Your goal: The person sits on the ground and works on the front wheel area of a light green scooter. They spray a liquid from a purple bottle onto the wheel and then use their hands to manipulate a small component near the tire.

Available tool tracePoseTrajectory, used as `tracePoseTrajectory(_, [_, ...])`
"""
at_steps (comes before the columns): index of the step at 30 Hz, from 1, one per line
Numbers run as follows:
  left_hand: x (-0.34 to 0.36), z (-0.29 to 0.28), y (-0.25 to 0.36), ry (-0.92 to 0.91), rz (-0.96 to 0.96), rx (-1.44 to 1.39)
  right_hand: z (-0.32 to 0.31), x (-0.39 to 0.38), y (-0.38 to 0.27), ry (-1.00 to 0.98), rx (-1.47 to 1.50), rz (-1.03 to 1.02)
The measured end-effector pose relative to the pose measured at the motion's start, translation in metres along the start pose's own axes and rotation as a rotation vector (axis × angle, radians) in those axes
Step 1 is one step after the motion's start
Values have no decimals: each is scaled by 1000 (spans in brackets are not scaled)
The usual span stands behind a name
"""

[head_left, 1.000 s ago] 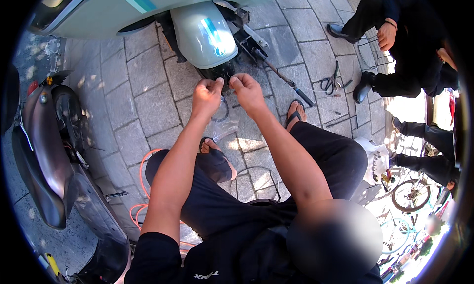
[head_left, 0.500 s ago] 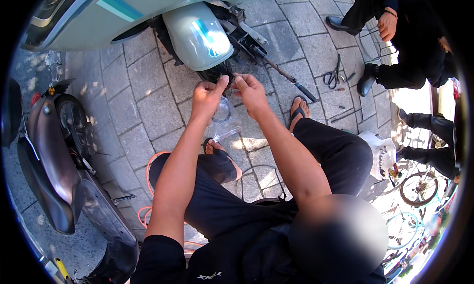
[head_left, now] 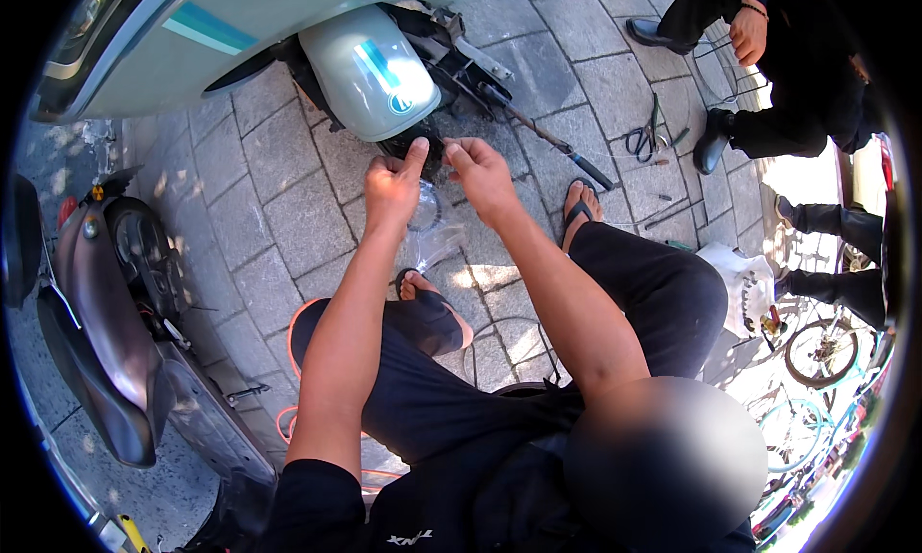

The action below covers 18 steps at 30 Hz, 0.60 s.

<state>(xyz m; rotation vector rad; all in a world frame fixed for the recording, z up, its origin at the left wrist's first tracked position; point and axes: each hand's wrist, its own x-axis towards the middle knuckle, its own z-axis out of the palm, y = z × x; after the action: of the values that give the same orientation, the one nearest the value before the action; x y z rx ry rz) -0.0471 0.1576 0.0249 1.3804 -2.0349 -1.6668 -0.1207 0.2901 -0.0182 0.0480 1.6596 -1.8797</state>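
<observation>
My left hand (head_left: 393, 190) is closed in a pinch, thumb pointing up, at the top of a clear plastic bag (head_left: 437, 241) with a coiled cable showing through it. Close beside it, my right hand (head_left: 483, 178) pinches with thumb and forefinger; whatever is between those fingertips is too small to make out. Both hands are just in front of a pale green-grey fender (head_left: 370, 77) with blue stripes. A dark wheel (head_left: 415, 140) shows under the fender, partly hidden by my fingers.
A bar with a black grip (head_left: 588, 169) lies on the paving to the right, near black-handled scissors (head_left: 642, 144) and loose cables. A person in dark clothes (head_left: 807, 92) stands there. On the left is a parked scooter (head_left: 110, 313). A white bag (head_left: 735, 284) sits beside my knee.
The view has shifted slightly, so the fender sits a little further left. My hands have drawn slightly apart, and the plastic bag has swung a little.
</observation>
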Motion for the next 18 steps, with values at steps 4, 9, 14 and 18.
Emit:
tracePoseTrajectory(4, [0, 0, -1, -4, 33, 12, 0, 2, -2, 1, -7, -21])
tracePoseTrajectory(9, [-1, 0, 1, -31, 16, -7, -1, 2, -3, -3, -55, -45])
tracePoseTrajectory(14, [1, 0, -3, -28, 8, 16, 4, -5, -12, -25, -77, -36])
tracePoseTrajectory(18, [3, 3, -6, 9, 73, -2, 3, -6, -15, -48, -86, -86])
